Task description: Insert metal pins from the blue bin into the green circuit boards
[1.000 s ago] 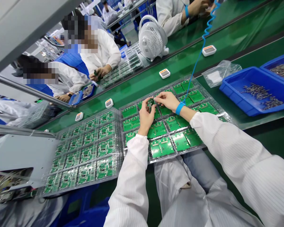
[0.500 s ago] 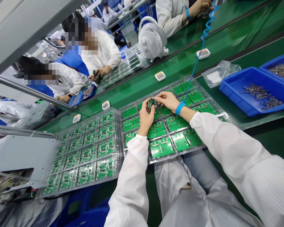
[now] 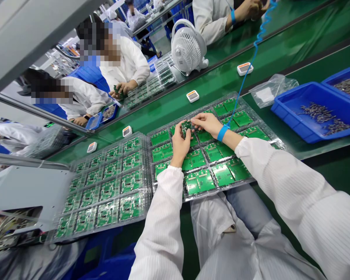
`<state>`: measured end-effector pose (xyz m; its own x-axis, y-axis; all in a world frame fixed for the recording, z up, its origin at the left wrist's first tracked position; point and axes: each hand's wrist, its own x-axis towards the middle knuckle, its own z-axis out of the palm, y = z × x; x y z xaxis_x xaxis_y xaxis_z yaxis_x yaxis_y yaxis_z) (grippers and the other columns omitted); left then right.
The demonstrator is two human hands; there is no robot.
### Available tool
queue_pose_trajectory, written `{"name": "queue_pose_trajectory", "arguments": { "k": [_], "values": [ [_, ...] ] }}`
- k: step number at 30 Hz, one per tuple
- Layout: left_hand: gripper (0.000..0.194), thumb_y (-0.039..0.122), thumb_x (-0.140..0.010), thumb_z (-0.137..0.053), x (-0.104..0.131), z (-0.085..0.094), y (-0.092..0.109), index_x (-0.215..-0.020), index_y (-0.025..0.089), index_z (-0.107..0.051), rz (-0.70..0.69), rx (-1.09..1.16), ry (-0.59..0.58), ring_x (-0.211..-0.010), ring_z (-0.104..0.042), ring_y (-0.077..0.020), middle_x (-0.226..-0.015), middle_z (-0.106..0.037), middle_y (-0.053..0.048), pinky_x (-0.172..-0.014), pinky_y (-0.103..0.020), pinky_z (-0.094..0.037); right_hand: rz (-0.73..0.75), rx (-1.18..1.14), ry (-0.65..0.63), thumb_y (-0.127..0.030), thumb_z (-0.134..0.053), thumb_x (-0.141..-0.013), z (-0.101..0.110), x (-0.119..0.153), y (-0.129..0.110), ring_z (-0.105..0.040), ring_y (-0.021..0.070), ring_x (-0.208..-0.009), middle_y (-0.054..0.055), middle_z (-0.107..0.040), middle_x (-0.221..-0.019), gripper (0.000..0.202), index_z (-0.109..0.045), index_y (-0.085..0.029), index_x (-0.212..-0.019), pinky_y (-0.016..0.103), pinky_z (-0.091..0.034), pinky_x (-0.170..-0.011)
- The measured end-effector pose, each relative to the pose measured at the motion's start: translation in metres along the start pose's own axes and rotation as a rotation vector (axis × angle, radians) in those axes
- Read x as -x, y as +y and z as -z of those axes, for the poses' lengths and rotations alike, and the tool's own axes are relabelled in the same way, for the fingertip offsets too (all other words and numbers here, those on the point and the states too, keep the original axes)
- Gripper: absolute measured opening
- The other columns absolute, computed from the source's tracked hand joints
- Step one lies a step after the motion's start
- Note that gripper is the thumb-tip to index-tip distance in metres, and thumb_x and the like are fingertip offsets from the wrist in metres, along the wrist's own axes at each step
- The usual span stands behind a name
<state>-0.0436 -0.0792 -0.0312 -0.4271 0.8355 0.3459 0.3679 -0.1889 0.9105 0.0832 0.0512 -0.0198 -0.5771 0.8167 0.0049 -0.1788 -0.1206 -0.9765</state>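
My left hand (image 3: 181, 142) grips a small green circuit board (image 3: 186, 125) upright between thumb and fingers. My right hand (image 3: 207, 123), with a blue strap (image 3: 223, 133) on its wrist, pinches at the board's right edge; whatever its fingertips hold is too small to make out. Both hands are over a clear plastic tray (image 3: 183, 197) of green circuit boards lying flat in their compartments. To the left, a second clear tray (image 3: 148, 190) carries boards with small parts showing on their upper faces.
Blue bins (image 3: 291, 120) of small metal-looking parts stand at the right, beside a clear plastic bag (image 3: 272, 90). Beyond the trays, small white devices (image 3: 193, 96) sit on a green belt (image 3: 163, 111). A white fan (image 3: 188, 48) and co-workers are across it. A coiled blue cord (image 3: 255, 46) runs to my wrist strap.
The small white devices have shifted left along the belt. My hands stay almost in place around the board, with only slight finger movement.
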Motion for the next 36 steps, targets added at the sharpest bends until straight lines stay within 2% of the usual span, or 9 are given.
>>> {"name": "queue_pose_trajectory", "arguments": {
  "k": [6, 9, 13, 14, 17, 19, 25, 36],
  "values": [
    [0.055, 0.064, -0.104, -0.072, -0.0001, -0.0008, -0.0009, -0.145, 0.029, -0.060, -0.011, 0.045, 0.016, -0.108, -0.082, -0.0252, -0.147, -0.069, -0.012, -0.079, -0.036, -0.074, 0.055, 0.061, -0.041, -0.038, -0.099, -0.082, -0.0011, 0.0035, -0.0005, -0.068, 0.0137, -0.067, 0.006, -0.080, -0.078, 0.030, -0.081, -0.015, -0.088, 0.022, -0.051, -0.055],
    [0.058, 0.064, -0.106, -0.068, -0.0001, 0.0000, -0.0015, -0.151, 0.030, -0.056, -0.017, -0.005, 0.022, -0.111, -0.081, -0.0250, -0.155, -0.064, -0.012, -0.080, -0.036, -0.075, 0.072, 0.083, -0.057, -0.037, -0.098, -0.082, -0.0023, 0.0049, -0.0006, -0.068, 0.0138, -0.066, 0.006, -0.079, -0.074, 0.028, -0.081, -0.015, -0.087, 0.022, -0.050, -0.055],
    [0.071, 0.061, -0.107, -0.069, -0.0006, 0.0034, 0.0000, -0.168, 0.035, -0.043, -0.095, -0.078, 0.103, -0.117, -0.078, -0.0240, -0.179, -0.042, -0.013, -0.073, -0.029, -0.073, 0.067, 0.076, -0.085, -0.039, -0.099, -0.081, -0.0033, 0.0054, -0.0015, -0.066, 0.0134, -0.067, 0.006, -0.081, -0.077, 0.030, -0.080, -0.016, -0.086, 0.022, -0.050, -0.055],
    [0.070, 0.060, -0.108, -0.068, -0.0010, 0.0042, 0.0003, -0.168, 0.035, -0.043, -0.118, -0.089, 0.112, -0.117, -0.077, -0.0235, -0.180, -0.040, -0.013, -0.071, -0.028, -0.072, 0.067, 0.069, -0.091, -0.041, -0.099, -0.081, -0.0032, 0.0051, -0.0016, -0.066, 0.0135, -0.067, 0.006, -0.082, -0.079, 0.031, -0.081, -0.016, -0.086, 0.022, -0.050, -0.055],
    [0.051, 0.061, -0.110, -0.063, -0.0024, 0.0050, -0.0003, -0.151, 0.029, -0.064, -0.130, -0.121, 0.087, -0.106, -0.078, -0.0213, -0.159, -0.063, -0.012, -0.066, -0.027, -0.071, 0.075, 0.050, -0.111, -0.044, -0.099, -0.081, -0.0025, 0.0038, -0.0013, -0.066, 0.0140, -0.068, 0.006, -0.081, -0.079, 0.034, -0.082, -0.017, -0.090, 0.022, -0.050, -0.055],
    [0.046, 0.062, -0.109, -0.064, -0.0029, 0.0042, -0.0015, -0.137, 0.025, -0.072, -0.110, -0.127, 0.077, -0.100, -0.078, -0.0205, -0.142, -0.072, -0.012, -0.065, -0.027, -0.070, 0.078, 0.048, -0.124, -0.045, -0.100, -0.080, -0.0023, 0.0032, -0.0010, -0.066, 0.0140, -0.068, 0.005, -0.079, -0.076, 0.035, -0.082, -0.016, -0.092, 0.023, -0.050, -0.055],
    [0.048, 0.062, -0.107, -0.068, -0.0025, 0.0030, -0.0023, -0.135, 0.024, -0.073, -0.087, -0.118, 0.088, -0.108, -0.078, -0.0232, -0.140, -0.074, -0.012, -0.065, -0.026, -0.069, 0.058, 0.066, -0.207, -0.047, -0.102, -0.076, -0.0038, 0.0056, -0.0020, -0.066, 0.0129, -0.070, 0.004, -0.079, -0.079, 0.039, -0.082, -0.016, -0.088, 0.022, -0.050, -0.058],
    [0.047, 0.064, -0.110, -0.061, -0.0025, 0.0043, 0.0001, -0.131, 0.024, -0.074, -0.084, -0.101, 0.097, -0.109, -0.077, -0.0233, -0.137, -0.074, -0.012, -0.064, -0.026, -0.069, 0.030, 0.119, -0.241, -0.041, -0.102, -0.078, -0.0046, 0.0056, -0.0005, -0.069, 0.0141, -0.070, 0.004, -0.078, -0.077, 0.035, -0.080, -0.016, -0.087, 0.022, -0.053, -0.057]
  ]
}}
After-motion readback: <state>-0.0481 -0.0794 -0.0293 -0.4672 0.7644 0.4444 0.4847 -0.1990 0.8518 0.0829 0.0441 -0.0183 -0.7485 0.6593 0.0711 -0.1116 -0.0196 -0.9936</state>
